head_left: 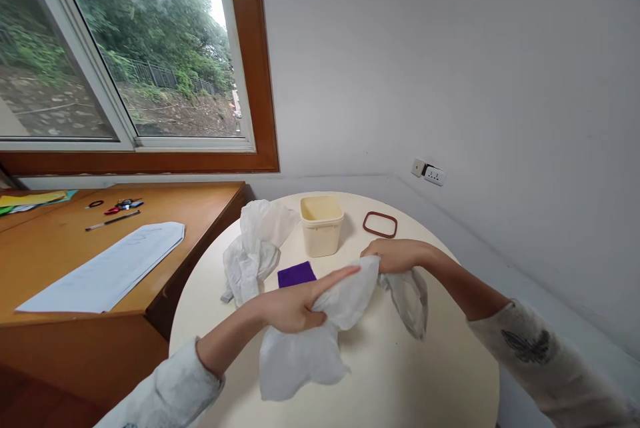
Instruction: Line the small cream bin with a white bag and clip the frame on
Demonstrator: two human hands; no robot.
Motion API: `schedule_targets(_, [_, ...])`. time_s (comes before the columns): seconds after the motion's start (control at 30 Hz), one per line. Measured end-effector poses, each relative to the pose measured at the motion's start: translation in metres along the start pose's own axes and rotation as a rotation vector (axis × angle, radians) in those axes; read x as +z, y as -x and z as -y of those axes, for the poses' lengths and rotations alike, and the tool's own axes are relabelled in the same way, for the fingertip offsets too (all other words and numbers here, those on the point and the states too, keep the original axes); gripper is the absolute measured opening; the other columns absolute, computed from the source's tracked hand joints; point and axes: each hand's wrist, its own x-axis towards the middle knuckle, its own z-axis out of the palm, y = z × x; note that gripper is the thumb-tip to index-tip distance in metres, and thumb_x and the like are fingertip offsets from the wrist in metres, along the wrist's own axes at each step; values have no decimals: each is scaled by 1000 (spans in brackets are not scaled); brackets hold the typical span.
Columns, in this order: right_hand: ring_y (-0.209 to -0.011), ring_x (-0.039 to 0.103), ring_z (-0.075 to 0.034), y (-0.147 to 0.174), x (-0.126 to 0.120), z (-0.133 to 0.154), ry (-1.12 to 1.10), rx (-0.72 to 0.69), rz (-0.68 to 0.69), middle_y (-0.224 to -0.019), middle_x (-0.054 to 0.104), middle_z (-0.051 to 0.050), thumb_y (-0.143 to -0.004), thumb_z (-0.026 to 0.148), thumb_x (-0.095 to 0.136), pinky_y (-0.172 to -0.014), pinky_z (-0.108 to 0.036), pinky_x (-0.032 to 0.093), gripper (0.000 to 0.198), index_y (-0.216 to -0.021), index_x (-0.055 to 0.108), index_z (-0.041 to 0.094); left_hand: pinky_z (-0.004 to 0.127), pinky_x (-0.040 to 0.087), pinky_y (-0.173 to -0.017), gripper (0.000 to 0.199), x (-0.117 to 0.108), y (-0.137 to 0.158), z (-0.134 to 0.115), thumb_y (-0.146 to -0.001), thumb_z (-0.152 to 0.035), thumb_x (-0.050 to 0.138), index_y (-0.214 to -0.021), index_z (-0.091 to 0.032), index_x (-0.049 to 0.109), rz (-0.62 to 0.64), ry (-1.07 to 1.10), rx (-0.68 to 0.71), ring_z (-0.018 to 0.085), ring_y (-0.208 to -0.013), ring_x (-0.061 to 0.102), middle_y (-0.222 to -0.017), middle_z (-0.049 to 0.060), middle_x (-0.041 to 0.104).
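A thin white plastic bag (305,361) is stretched between my two hands above the round table. My left hand (293,308) grips its middle, index finger pointing along the bag and thumb on the near side. Closed around the bag's far right part is my right hand (393,256), with a greyish loop of the plastic hanging below it. Just beyond my left hand lies a folded purple cloth (296,275). Behind it stands a cream bin (323,235), upright and without a lid. A reddish-brown rounded frame (366,223) lies flat near my right hand.
Another crumpled white plastic bag (250,255) lies left of the bin on the round table (425,375). To the left, a wooden desk (210,215) holds papers (110,271), a pen (113,221) and small items. A wall socket (434,175) is beyond the table.
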Motion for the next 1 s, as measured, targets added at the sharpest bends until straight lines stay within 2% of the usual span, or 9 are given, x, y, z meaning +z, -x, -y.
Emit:
schedule_targets(0.13, [-59,49,-11,3,-6,2,-41,-33,77,-63,56,1,-68,22,46,-54,-21,37,13,-64,57,15,27,42,-88,62,6,-4,-9,-67,3,35,-118,-27,56,157,-100,119,18,-106,55,-118,-1,60])
schedule_targets(0.2, [-57,46,-10,6,-9,4,-75,-28,77,-61,53,2,-68,22,47,-53,-20,36,12,-62,55,15,24,46,-78,54,9,-6,-9,-66,3,33,-100,-24,67,128,-101,75,17,-91,62,-101,-1,68])
schedule_targets(0.33, [-53,37,-8,15,-13,8,-120,-15,32,-57,43,4,-70,24,46,-48,-20,29,15,-57,45,17,22,42,-61,36,8,-4,-5,-70,-4,35,-77,-19,67,-39,-127,-52,15,-69,59,-76,0,67])
schedule_targets(0.47, [-54,37,-8,27,-18,14,-130,-19,8,-59,44,4,-71,23,44,-48,-20,28,12,-61,48,17,24,28,-47,29,4,-2,-4,-80,-24,41,-57,-17,55,-164,-272,-154,11,-48,42,-53,-1,49])
schedule_targets(0.57, [-58,40,-9,36,-21,18,-115,-43,-18,-66,49,3,-70,18,43,-51,-20,29,14,-71,57,17,25,29,-49,23,4,-6,-3,-78,-35,49,-67,-17,58,-285,-443,-172,14,-55,48,-62,1,54])
schedule_targets(0.67, [-61,43,-9,44,-20,21,-123,-42,-23,-72,52,1,-71,18,43,-53,-20,30,21,-81,62,17,25,31,-52,13,4,-13,-1,-76,-20,45,-74,-17,58,-350,-626,-195,17,-62,52,-72,4,58])
schedule_targets(0.8, [-62,46,-10,50,-10,22,-206,-44,36,-74,55,0,-74,22,47,-56,-20,35,19,-84,62,16,29,35,-57,22,2,-24,2,-77,-10,35,-73,-16,56,-442,-781,-224,19,-65,52,-76,7,57])
schedule_targets(0.9, [-68,47,-11,46,14,23,-353,-197,99,-76,54,0,-74,28,54,-61,-21,38,17,-83,60,15,34,38,-72,24,-1,-32,1,-82,-17,35,-93,-15,57,-511,-738,-161,23,-81,52,-86,9,57])
schedule_targets(1.0, [-67,48,-11,32,54,26,-680,-260,140,-76,53,0,-71,35,62,-62,-22,39,26,-86,58,14,39,35,-84,36,-5,-41,0,-78,-26,48,-113,-17,50,-545,-582,-122,27,-95,47,-97,9,55])
